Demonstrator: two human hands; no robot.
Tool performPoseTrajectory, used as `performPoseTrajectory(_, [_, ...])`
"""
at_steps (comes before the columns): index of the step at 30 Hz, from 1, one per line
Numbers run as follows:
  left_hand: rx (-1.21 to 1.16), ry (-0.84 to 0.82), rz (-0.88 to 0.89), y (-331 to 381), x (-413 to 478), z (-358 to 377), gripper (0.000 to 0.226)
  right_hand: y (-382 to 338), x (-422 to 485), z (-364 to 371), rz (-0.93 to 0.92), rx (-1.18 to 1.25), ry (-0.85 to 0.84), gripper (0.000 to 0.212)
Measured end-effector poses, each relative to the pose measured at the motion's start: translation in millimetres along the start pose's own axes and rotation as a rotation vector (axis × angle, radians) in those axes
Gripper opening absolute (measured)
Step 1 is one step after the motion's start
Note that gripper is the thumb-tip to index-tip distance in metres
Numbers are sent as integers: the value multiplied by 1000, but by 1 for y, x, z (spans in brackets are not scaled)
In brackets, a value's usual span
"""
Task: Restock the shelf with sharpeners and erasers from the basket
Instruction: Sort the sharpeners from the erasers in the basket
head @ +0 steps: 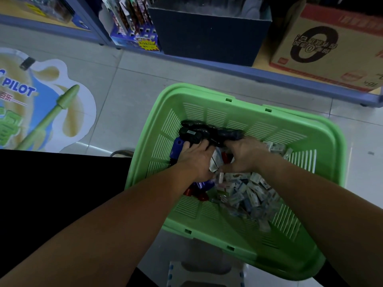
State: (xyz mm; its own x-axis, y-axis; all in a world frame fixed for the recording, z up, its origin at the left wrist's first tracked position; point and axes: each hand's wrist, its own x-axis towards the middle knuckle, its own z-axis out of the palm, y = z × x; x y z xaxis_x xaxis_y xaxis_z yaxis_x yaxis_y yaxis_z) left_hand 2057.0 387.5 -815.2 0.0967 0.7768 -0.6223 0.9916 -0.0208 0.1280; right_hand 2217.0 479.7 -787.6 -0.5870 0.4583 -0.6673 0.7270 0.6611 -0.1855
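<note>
Inside the green basket [207, 90] — left hand [196, 158] and right hand [245, 156] on black sharpeners [198, 131], grip unclear — erasers [248, 191] just beside.

Basket [186, 88] light green, slotted; sharpeners [194, 131] black, blue, red; erasers [248, 191] white with blue print; carton [290, 27] tan, red-striped.

Dim, bluish light; soft focus; wide-angle bending at edges.
</note>
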Motion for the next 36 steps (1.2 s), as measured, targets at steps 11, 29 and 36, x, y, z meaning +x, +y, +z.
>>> performPoseTrajectory(11, [-104, -77, -13, -8, 10, 1, 105, 3, -1, -2, 21, -50, -55, 84])
performPoseTrajectory(29, [-136, -183, -34, -10, 21, -19, 111, 16, 11, -5, -24, 167, -226, 112])
performPoseTrajectory(36, [-141, -256, 0, -14, 25, -22, 101, 14, 7, -13, 11, 214, -299, 97])
